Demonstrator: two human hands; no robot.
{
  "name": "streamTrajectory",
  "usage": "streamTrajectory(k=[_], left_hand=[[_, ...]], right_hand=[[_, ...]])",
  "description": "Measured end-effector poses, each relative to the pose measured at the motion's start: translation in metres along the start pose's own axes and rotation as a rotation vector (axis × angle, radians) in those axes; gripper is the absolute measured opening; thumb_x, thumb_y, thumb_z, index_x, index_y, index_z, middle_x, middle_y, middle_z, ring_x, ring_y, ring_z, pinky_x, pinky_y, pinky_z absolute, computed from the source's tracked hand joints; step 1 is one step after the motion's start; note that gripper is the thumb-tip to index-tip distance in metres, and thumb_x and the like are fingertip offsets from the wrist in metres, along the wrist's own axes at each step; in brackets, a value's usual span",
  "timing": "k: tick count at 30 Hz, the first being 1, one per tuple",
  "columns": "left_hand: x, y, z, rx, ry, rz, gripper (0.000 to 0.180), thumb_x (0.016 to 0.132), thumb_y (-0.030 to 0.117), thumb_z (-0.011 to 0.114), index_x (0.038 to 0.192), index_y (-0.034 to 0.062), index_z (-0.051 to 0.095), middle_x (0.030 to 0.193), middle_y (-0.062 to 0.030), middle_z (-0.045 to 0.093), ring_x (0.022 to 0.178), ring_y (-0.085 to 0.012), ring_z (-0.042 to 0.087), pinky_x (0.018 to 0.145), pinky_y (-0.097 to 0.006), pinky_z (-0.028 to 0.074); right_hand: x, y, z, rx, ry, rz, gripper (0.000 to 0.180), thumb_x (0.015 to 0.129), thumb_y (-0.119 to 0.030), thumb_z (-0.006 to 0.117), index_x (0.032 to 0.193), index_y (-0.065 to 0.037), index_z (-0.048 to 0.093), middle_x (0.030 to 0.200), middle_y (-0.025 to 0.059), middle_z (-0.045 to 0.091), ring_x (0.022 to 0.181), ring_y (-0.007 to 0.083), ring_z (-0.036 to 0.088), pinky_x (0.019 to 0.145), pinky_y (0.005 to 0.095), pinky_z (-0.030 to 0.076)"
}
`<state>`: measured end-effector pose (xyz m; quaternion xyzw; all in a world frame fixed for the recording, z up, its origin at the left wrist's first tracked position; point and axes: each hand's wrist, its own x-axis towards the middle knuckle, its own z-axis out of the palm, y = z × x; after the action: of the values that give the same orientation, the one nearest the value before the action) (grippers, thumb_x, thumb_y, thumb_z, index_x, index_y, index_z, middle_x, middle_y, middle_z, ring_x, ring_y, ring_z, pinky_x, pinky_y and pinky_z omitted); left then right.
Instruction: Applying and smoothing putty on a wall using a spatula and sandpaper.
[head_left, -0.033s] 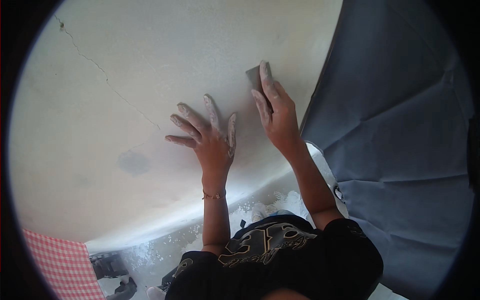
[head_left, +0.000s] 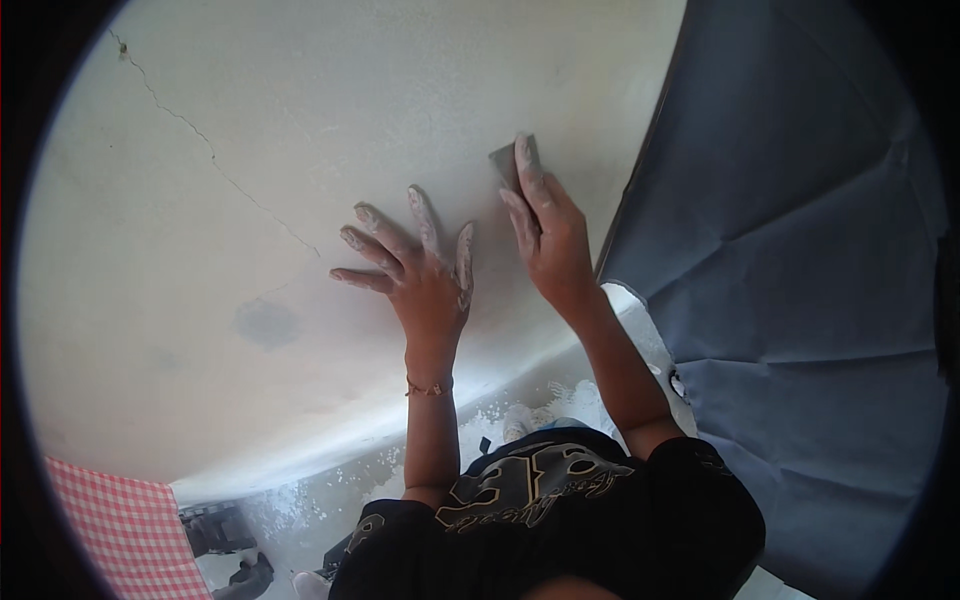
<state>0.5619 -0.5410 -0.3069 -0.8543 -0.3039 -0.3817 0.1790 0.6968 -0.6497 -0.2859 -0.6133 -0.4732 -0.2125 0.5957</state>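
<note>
- Pale plaster wall is showing a thin crack and chalky surface.
- Blue-grey sheet is hanging creased beside it.
- Left hand is pressing flat, dusty fingers spread.
- Right hand is gripping a grey sanding block against the wall.

A long thin crack and a grey damp-looking patch mark the pale surface ahead of me, a blue-grey sheet hangs at my right, and a red checked cloth lies at lower left.
</note>
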Motion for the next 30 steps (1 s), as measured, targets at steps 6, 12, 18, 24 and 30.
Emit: streamTrajectory(k=[6, 12, 18, 24, 30], left_hand=[[0.021, 0.010, -0.011, -0.029, 0.082, 0.004, 0.081, 0.110, 0.056, 0.048, 0.173, 0.0168, 0.017, 0.175, -0.0334, -0.010, 0.157, -0.0615, -0.013, 0.112, -0.088, -0.007], [0.062, 0.026, -0.031, -0.147, 0.109, 0.040, 0.074, 0.110, 0.055, 0.048, 0.173, 0.0288, 0.021, 0.179, -0.0236, -0.008, 0.160, -0.0557, -0.014, 0.114, -0.086, -0.010], [0.057, 0.010, -0.022, 0.004, 0.115, 0.059, 0.077, 0.108, 0.060, 0.048, 0.173, 0.0308, 0.019, 0.179, -0.0218, -0.009, 0.161, -0.0510, -0.015, 0.114, -0.083, -0.016], [0.053, 0.003, -0.019, 0.040, 0.135, 0.025, 0.074, 0.110, 0.061, 0.042, 0.173, 0.0317, 0.017, 0.178, -0.0205, -0.011, 0.160, -0.0520, -0.017, 0.113, -0.082, -0.019], [0.051, 0.001, -0.024, 0.013, 0.111, 0.051, 0.074, 0.110, 0.064, 0.038, 0.173, 0.0334, 0.016, 0.178, -0.0194, -0.013, 0.159, -0.0519, -0.018, 0.112, -0.082, -0.021]], right_hand=[[-0.029, 0.013, -0.001, -0.112, -0.009, 0.092, 0.056, 0.104, -0.005, 0.065, 0.158, -0.014, 0.055, 0.112, 0.0237, 0.072, 0.097, 0.0369, 0.076, 0.081, 0.0409, 0.060], [0.006, 0.053, -0.027, -0.214, 0.201, -0.163, 0.045, 0.101, 0.004, 0.062, 0.146, -0.003, 0.064, 0.101, 0.0229, 0.072, 0.094, 0.0307, 0.077, 0.079, 0.0311, 0.057], [0.062, 0.034, -0.054, -0.106, 0.113, 0.076, 0.022, 0.107, -0.009, 0.059, 0.120, 0.002, 0.074, 0.104, 0.0190, 0.075, 0.091, 0.0282, 0.077, 0.076, 0.0366, 0.060], [0.054, 0.042, -0.047, 0.282, 0.298, 0.339, 0.018, 0.106, -0.009, 0.062, 0.113, 0.002, 0.074, 0.100, 0.0205, 0.074, 0.094, 0.0276, 0.074, 0.083, 0.0442, 0.059], [0.017, 0.075, -0.036, -0.068, 0.218, -0.119, 0.025, 0.108, -0.016, 0.064, 0.121, 0.002, 0.074, 0.100, 0.0191, 0.078, 0.091, 0.0263, 0.077, 0.087, 0.0377, 0.060]])
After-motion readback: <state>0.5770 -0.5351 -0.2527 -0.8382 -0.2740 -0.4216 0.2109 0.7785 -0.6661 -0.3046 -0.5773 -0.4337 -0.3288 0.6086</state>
